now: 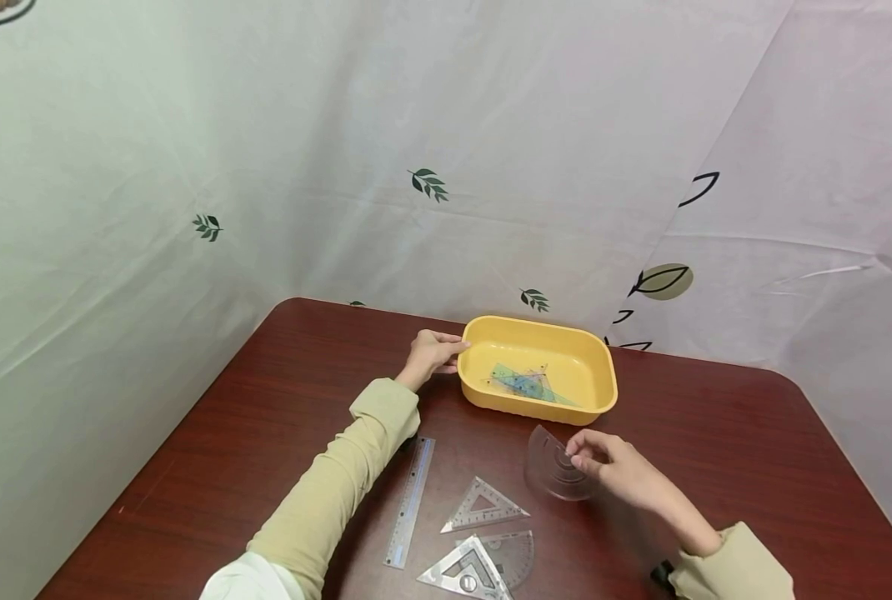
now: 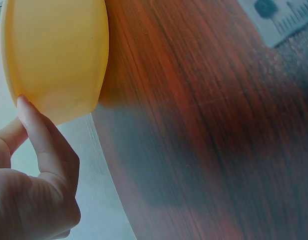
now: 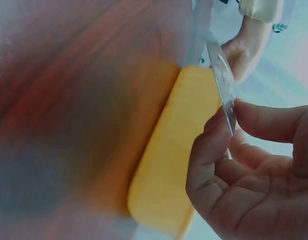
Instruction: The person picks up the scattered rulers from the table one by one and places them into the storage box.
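My right hand (image 1: pixel 622 473) pinches a clear protractor (image 1: pixel 545 468) between thumb and fingers, just in front of a yellow plastic basin (image 1: pixel 536 408). In the right wrist view the protractor (image 3: pixel 222 75) shows edge-on, its lower edge between thumb and fingertips. My left hand (image 1: pixel 433 354) holds the basin's left end, thumb at the rim and fingers along the outside. The left wrist view shows the fingertips right at the basin's edge (image 2: pixel 59 55). Inside the basin lie several overlapping see-through drawing pieces (image 1: pixel 532 386), tinted green, blue and pinkish.
A clear ruler (image 1: pixel 410 504) lies beside my left forearm. To its right are a small set square (image 1: pixel 508 510) and, nearer me, another set square (image 1: pixel 438 572) overlapping a second protractor (image 1: pixel 519 554). The dark red wooden table (image 1: pixel 326 367) meets a pale leaf-patterned curtain (image 1: pixel 326 208) behind.
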Action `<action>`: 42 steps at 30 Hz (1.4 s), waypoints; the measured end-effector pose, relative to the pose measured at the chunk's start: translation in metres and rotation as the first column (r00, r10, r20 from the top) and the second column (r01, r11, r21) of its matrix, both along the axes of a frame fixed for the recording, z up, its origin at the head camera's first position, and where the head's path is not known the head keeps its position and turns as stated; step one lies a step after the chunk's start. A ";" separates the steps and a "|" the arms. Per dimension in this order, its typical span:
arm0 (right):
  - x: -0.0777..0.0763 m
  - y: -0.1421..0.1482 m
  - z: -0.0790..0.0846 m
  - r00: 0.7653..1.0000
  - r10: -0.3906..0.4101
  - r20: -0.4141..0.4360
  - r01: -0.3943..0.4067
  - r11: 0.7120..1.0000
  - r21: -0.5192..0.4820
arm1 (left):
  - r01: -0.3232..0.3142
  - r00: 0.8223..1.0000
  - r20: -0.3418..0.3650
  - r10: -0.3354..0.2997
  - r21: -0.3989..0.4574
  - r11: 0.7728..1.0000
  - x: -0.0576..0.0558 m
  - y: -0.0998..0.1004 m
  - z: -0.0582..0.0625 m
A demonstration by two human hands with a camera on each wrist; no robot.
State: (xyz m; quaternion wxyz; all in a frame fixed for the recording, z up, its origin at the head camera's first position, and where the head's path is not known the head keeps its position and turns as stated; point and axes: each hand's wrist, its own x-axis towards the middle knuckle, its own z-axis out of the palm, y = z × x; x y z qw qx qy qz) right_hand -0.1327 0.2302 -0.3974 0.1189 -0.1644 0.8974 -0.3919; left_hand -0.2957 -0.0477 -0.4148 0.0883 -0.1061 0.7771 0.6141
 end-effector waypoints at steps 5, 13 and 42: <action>-0.002 -0.005 0.016 0.995 -0.068 -0.068 0.070 0.997 0.030 | 0.007 1.000 -0.006 -0.007 -0.003 1.000 0.001 0.000 0.001; -0.013 -0.007 0.032 0.989 -0.085 -0.118 0.091 0.995 0.045 | 0.010 1.000 -0.010 -0.010 -0.008 1.000 0.001 0.000 0.001; -0.085 -0.007 0.039 0.983 -0.137 -0.121 0.145 0.987 0.065 | -0.004 1.000 0.016 0.004 0.007 1.000 -0.004 0.000 -0.002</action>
